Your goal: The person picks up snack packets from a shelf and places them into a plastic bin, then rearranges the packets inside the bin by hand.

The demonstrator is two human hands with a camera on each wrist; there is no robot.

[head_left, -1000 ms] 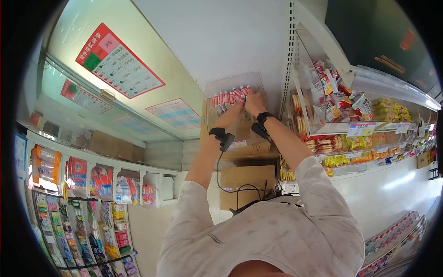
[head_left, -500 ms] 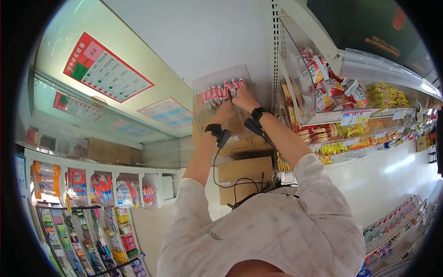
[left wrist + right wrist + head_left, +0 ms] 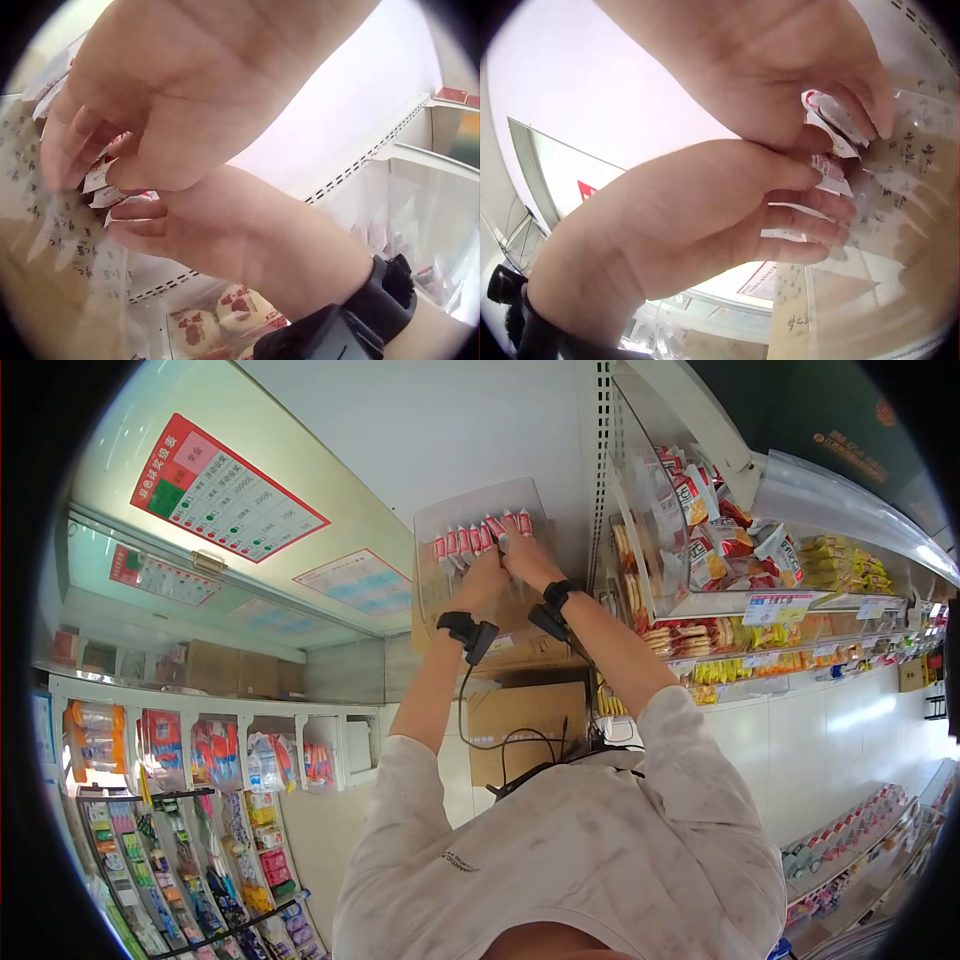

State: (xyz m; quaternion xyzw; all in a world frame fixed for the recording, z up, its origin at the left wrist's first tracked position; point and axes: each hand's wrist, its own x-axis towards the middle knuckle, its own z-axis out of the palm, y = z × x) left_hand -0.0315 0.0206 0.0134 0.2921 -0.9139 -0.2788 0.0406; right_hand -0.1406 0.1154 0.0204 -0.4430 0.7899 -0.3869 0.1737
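Note:
Several red-and-white snack packets stand in a row inside a clear plastic bin. Both hands reach in over the bin's near side. My left hand pinches a white packet between thumb and fingers, as the right wrist view shows. Close beside it, my right hand has its thumb and fingers about the packets at the right part of the row. In the left wrist view the left hand passes over the right hand and hides part of the packets.
At right, shelves carry bagged snacks behind clear fronts. A cardboard box stands below the bin. To the left are a glass cabinet with a red-edged poster and hanging goods. A cable hangs near the left forearm.
The head view has shifted slightly. Against the row, the right hand has moved left from the end packet, and the red tops at the right end show more. The left hand stays at the packets.

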